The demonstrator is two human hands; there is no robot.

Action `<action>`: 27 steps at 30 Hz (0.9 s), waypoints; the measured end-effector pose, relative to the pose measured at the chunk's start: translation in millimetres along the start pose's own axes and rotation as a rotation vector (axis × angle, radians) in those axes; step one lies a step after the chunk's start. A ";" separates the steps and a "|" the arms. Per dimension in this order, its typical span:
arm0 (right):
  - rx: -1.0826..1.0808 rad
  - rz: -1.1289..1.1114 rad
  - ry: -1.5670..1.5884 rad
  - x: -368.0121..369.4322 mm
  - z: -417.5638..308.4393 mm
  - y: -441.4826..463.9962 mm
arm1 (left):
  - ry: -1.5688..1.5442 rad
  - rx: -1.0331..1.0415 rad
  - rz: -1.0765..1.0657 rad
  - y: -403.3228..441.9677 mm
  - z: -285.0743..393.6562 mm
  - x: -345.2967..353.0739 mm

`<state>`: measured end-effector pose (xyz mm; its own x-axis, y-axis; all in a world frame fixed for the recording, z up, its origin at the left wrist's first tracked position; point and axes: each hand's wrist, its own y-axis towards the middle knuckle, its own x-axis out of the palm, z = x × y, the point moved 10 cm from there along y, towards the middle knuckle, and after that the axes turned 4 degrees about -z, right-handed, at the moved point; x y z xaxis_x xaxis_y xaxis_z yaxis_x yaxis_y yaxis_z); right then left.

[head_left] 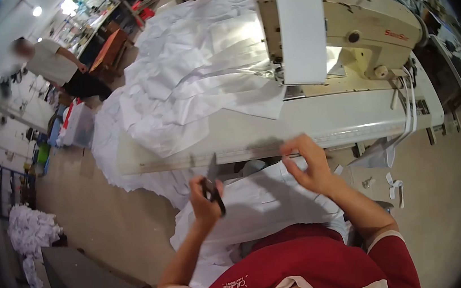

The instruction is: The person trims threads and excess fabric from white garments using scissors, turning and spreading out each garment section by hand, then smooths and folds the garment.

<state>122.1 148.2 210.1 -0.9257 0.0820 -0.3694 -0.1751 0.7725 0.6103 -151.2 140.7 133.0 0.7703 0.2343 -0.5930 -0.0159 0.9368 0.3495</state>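
Observation:
My left hand (204,201) is wrapped around black-handled scissors (211,187), their blades pointing up toward the table's front edge. Held above my lap, my right hand (311,164) is slightly blurred, its thumb and forefinger apart with nothing visible between them. White fabric (255,206) lies over my lap beneath both hands. More white fabric (188,69) is heaped on the sewing table (329,115) and hangs off its left side. The sewing machine (368,31) stands on the right of the table, and a white strip (300,22) hangs in front of it.
At the upper left a person (56,64) stands near a clear plastic bin (79,125). White scraps (32,229) are piled on the left floor. Strips (409,101) dangle over the table's right end, and small scraps (396,189) lie on the floor below.

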 end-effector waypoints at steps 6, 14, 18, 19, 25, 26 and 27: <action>-0.091 -0.008 -0.468 52.7 50.7 56.3 | 0.220 0.272 0.219 90.3 -9.8 -73.1; 0.084 -0.186 -0.272 32.9 52.3 -8.8 | 0.341 0.097 0.067 115.4 -78.7 -92.5; 0.190 0.006 -0.394 -32.4 49.8 -48.2 | 0.251 0.057 0.017 98.7 -68.0 -85.7; 0.230 0.050 -0.413 -45.3 51.6 -55.6 | 0.227 0.065 0.009 93.5 -62.4 -80.5; 0.304 0.193 -0.671 -94.1 74.5 -84.8 | 0.193 0.288 -0.048 54.7 -22.1 -38.1; 0.316 0.217 -0.712 -99.1 76.8 -89.0 | 0.185 0.311 -0.069 48.7 -13.2 -32.0; 0.334 0.239 -0.723 -103.5 80.5 -93.5 | 0.198 0.326 -0.088 43.9 -9.4 -26.0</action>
<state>261.2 118.1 134.9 -0.4613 0.5641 -0.6848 0.2136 0.8198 0.5314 -178.0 178.2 156.9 0.6210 0.2322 -0.7486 0.2731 0.8311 0.4844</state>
